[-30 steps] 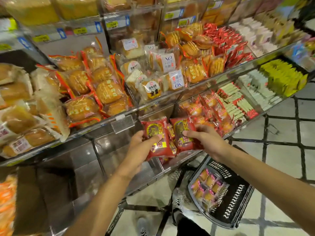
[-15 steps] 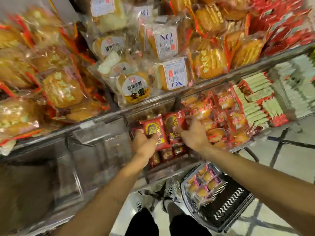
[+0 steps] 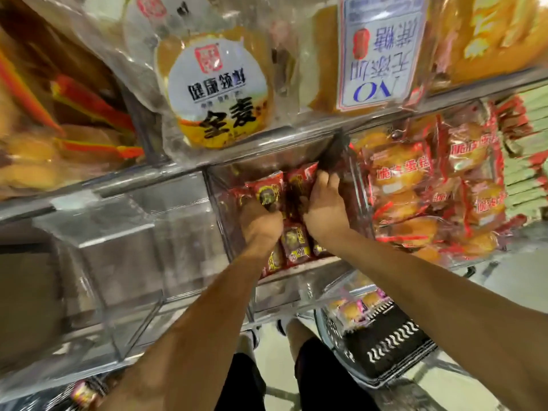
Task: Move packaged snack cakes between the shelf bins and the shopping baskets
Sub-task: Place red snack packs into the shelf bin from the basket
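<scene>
Clear shelf bin [image 3: 360,185]: left hand [image 3: 261,222], right hand [image 3: 324,210] each gripping red snack packs [image 3: 295,243].

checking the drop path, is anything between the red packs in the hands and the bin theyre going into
Nothing visible is. Both the left hand and right hand are already inside the clear bin, holding red snack packs above the packs lying at its bottom. The shelf edge sits above and clear of them.

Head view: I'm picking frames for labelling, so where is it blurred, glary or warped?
Head view: motion smear softens the left shelf packs; the round-labelled cake pack reads sharply; glare streaks the clear bin wall; wide-angle bending curves the shelf rail; both hands, left and right, sit in shadow among the red cake packs.
</scene>
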